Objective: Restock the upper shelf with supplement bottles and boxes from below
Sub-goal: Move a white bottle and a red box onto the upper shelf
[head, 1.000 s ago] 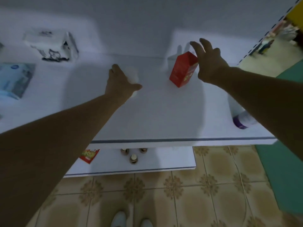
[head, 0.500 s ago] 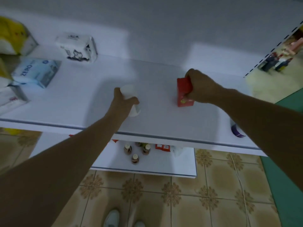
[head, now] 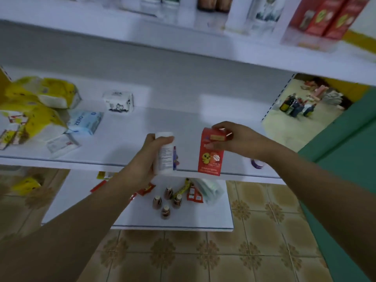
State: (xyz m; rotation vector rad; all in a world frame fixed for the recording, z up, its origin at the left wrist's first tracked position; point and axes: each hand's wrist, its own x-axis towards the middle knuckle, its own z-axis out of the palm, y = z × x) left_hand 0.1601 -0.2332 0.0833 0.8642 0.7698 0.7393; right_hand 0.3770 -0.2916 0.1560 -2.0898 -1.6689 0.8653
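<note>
My left hand (head: 145,159) grips a white supplement bottle (head: 165,154) upright, raised in front of the middle shelf (head: 126,123). My right hand (head: 238,139) holds a red box (head: 210,155) with a yellow chick print by its top, beside the bottle and over the shelf's front edge. The upper shelf (head: 183,43) runs across the top of the view, with bottles (head: 213,4) and red boxes (head: 325,17) standing on it.
Tissue packs (head: 40,110) crowd the middle shelf's left side. A purple-and-white bottle (head: 256,164) peeks out under my right arm. The bottom shelf (head: 203,224) carries several small brown bottles (head: 166,202) and red packets (head: 194,195). Tiled floor lies below.
Both hands have lifted the bottle and the red box off the middle shelf and drawn them back toward me. The view has tilted up, bringing the upper shelf into sight.
</note>
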